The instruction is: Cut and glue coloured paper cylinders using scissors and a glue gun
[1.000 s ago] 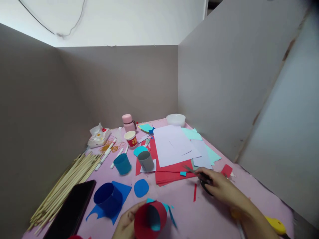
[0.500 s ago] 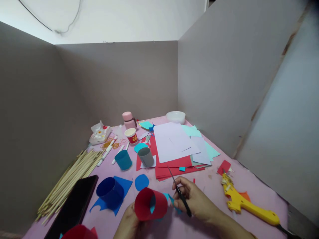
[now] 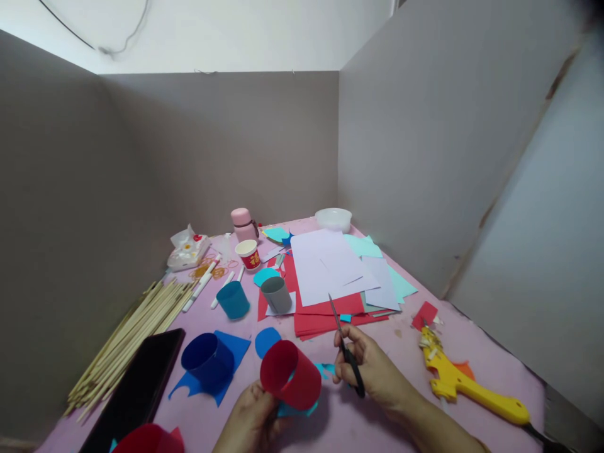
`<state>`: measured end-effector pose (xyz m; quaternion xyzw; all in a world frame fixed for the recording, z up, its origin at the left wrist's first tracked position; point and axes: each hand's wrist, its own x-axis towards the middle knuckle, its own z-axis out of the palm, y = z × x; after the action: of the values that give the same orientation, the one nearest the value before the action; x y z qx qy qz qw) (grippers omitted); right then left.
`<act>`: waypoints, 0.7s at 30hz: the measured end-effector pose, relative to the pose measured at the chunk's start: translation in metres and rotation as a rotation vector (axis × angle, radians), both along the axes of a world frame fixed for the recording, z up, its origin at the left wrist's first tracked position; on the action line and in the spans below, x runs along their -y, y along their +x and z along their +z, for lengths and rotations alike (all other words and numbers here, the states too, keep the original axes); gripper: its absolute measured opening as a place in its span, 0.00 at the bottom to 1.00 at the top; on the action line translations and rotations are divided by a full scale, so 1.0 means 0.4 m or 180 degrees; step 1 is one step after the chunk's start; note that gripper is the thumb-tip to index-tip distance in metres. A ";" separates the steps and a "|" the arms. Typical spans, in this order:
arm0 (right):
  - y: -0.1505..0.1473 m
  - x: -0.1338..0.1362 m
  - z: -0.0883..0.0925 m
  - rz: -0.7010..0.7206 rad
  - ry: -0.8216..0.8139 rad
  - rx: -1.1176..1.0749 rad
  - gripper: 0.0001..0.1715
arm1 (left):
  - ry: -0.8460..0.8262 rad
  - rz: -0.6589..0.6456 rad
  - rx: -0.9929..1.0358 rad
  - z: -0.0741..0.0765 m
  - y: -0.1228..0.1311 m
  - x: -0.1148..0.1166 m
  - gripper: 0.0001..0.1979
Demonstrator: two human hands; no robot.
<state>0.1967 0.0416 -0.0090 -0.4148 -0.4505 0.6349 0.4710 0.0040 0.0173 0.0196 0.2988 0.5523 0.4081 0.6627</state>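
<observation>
My left hand (image 3: 252, 418) grips a red paper cylinder (image 3: 290, 375) low in the middle of the view, its open end turned up and left. Cyan paper scraps (image 3: 325, 369) show under and behind it. My right hand (image 3: 370, 371) is closed round black-handled scissors (image 3: 344, 349), whose blades point up and away, just right of the cylinder. Both hands hover over the pink table (image 3: 387, 415).
A stack of red, white and cyan sheets (image 3: 330, 283), a dark blue cylinder (image 3: 207, 358), teal (image 3: 233, 299) and grey (image 3: 276, 294) cylinders, bamboo sticks (image 3: 136, 327), a black phone (image 3: 136, 390), a yellow glue gun (image 3: 467, 384), a paper cup (image 3: 248, 254), a pink bottle (image 3: 242, 221). Grey partitions surround the table.
My right hand took the scissors from beside the paper stack and brought them left to the red cylinder. The left hand raised the cylinder slightly.
</observation>
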 end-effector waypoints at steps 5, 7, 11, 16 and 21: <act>0.010 0.005 0.015 0.0202 -0.0170 -0.0098 0.20 | -0.0421 0.0305 0.0611 -0.029 -0.019 -0.007 0.14; 0.013 0.007 0.017 0.0259 -0.0241 -0.0148 0.20 | -0.0496 0.0291 0.0731 -0.039 -0.023 -0.011 0.14; 0.015 0.008 0.019 0.0293 -0.0316 -0.0199 0.20 | -0.0592 0.0212 0.0843 -0.044 -0.023 -0.014 0.13; 0.015 0.007 0.022 0.0277 -0.0316 -0.0149 0.19 | -0.0468 0.0204 0.0624 -0.052 -0.023 -0.012 0.08; 0.013 0.002 0.010 0.0278 -0.0304 -0.0024 0.18 | -0.0317 0.0192 0.0401 -0.047 -0.018 -0.010 0.08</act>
<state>0.2017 0.0407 -0.0051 -0.4143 -0.4356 0.6772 0.4242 -0.0030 0.0211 0.0006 0.2225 0.5378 0.4179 0.6976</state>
